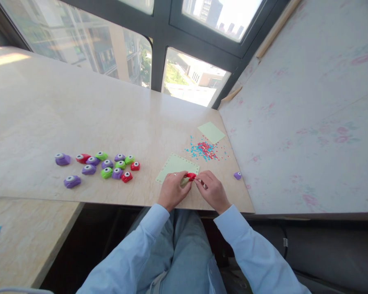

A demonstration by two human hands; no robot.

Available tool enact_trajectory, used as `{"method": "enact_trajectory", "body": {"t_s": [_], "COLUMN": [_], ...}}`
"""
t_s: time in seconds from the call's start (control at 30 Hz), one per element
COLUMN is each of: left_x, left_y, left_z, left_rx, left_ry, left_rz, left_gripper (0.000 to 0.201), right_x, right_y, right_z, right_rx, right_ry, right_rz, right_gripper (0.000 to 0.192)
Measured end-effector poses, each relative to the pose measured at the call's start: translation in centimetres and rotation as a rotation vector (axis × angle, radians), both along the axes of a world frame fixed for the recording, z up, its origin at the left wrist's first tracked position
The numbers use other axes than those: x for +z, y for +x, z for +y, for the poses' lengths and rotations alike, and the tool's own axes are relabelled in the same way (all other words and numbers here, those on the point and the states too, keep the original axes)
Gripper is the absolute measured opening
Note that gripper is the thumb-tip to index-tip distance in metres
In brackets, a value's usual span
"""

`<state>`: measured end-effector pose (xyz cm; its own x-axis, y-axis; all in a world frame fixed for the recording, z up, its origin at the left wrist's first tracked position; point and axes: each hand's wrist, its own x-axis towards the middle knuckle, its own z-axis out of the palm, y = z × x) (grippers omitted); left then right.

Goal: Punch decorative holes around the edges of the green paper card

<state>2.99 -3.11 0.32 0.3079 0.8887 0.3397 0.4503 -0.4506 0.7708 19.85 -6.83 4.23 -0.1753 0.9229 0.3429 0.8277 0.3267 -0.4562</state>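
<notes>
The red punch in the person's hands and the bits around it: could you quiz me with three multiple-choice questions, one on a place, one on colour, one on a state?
1. Where does the lone purple punch lie?
A. right of the hands
B. among the group at left
C. on the green sheet

2. What colours is the confetti pile?
A. yellow and black
B. red and blue
C. all white

3. How is the red punch held?
A. left lying untouched
B. by one hand alone
C. between both hands

Answers: 1 A, it sits by the wall. 2 B, red and blue specks. 3 C, left hand and right hand both grip it over the green sheet.
</notes>
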Motion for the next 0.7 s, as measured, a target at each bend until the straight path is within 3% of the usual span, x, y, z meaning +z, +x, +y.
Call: {"method": "enact_trajectory", "body": {"t_s": [0.4,0.7], "left_x": [0.43,0.15], "left_y": [0.14,0.27], "left_z": [-0.06,0.01], "left_rx": [0.006,0.012], "left_ry": [0.01,0.025], "left_rz": [0.073,0.092], "left_gripper": [0.009,0.009], "right_x": [0.63,0.0], "right_y": [-0.16,-0.08], "right_z": [0.26,0.28], "right_rx": [0.036,0.025], "right_ry": [0.029,0.038], "right_rz": [-0.231,-0.318], "right_gripper": [0.02,0.02]}}
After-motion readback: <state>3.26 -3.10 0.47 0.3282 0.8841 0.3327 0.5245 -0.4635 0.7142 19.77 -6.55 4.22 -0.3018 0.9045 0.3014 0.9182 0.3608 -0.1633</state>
